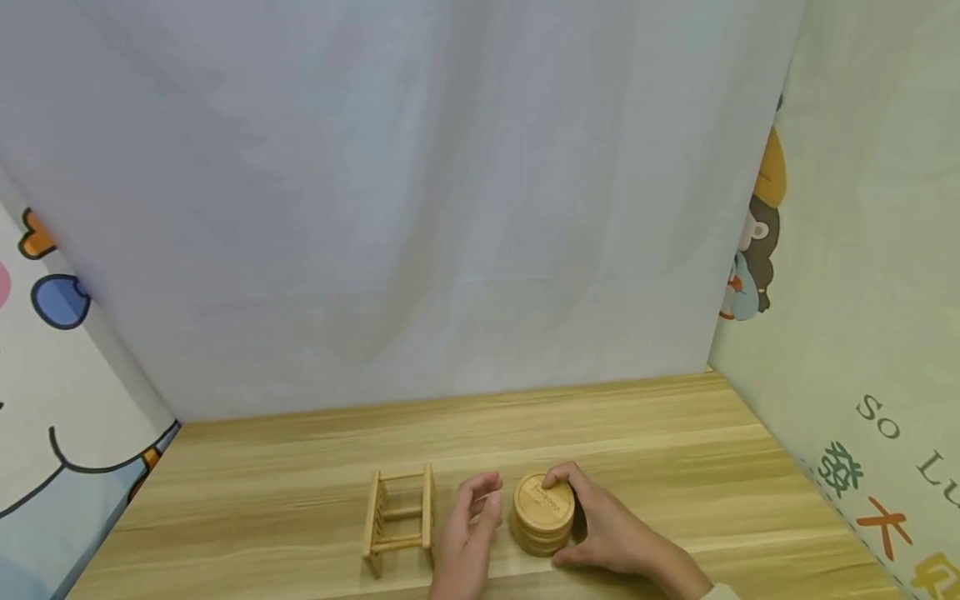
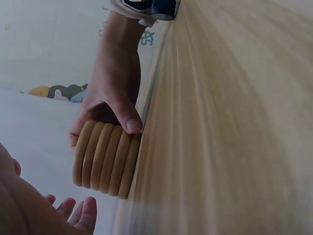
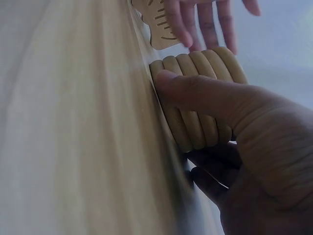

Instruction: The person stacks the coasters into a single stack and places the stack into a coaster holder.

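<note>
A stack of several round wooden coasters (image 1: 542,502) stands upright on the table, with dark lettering on its top disc. My right hand (image 1: 609,530) grips the stack from the right, thumb near its base and other fingers around the far side. In the right wrist view the thumb lies across the edges of the lower coasters (image 3: 195,120). To the left of the stack is my left hand (image 1: 467,537), fingers loosely bent and apart from the coasters. The left wrist view shows nothing held in that hand (image 2: 34,205).
Close to my left hand's outer side stands a small wooden rack (image 1: 428,510) with slotted side panels and crossbars. The wood-grain table (image 1: 285,467) ends at a pale curtain (image 1: 450,250) behind. Printed cloth panels (image 1: 847,333) border it on both sides.
</note>
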Demonstrator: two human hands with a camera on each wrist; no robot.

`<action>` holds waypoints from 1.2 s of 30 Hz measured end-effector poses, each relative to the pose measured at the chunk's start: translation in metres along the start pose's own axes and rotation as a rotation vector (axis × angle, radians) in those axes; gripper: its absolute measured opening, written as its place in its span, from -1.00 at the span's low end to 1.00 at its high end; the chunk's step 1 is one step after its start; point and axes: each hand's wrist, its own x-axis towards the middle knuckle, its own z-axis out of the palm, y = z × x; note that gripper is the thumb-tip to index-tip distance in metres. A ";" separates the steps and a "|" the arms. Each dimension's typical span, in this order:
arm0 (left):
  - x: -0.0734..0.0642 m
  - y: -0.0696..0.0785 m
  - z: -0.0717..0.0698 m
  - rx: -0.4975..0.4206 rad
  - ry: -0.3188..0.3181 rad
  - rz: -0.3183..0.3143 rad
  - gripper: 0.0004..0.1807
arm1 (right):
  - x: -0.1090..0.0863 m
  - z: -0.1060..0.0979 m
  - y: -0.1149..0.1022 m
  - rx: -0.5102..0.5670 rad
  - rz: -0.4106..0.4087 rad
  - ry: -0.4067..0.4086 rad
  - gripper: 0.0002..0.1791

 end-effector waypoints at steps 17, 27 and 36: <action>0.015 -0.039 -0.007 0.060 -0.148 -0.038 -0.26 | 0.003 0.012 -0.001 -0.038 0.045 0.012 0.01; 0.019 -0.048 -0.011 0.118 -0.212 0.022 -0.35 | 0.004 0.015 -0.001 -0.048 0.060 0.023 -0.02; 0.020 -0.051 -0.011 0.144 -0.239 0.024 -0.34 | 0.005 0.019 0.000 -0.016 0.069 -0.001 -0.06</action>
